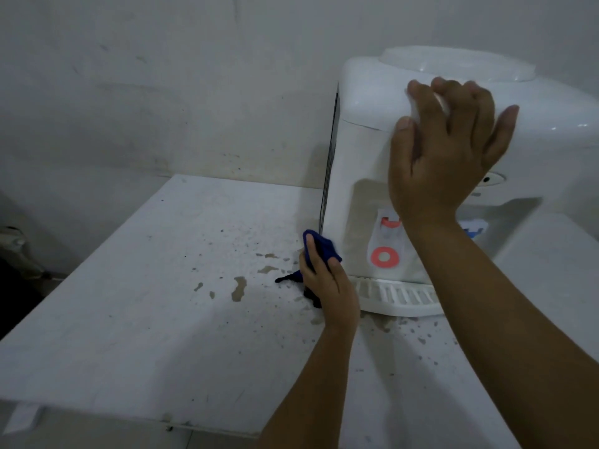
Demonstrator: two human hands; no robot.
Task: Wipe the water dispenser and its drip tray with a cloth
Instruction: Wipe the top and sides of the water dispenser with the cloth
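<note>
Water dispenser, white, sits on stained white table by wall. L to R: left hand grips blue cloth vs dispenser's lower left side, drip tray just beside; right hand fingers spread, flat on top front edge.

Blue cloth; white dispenser
</note>
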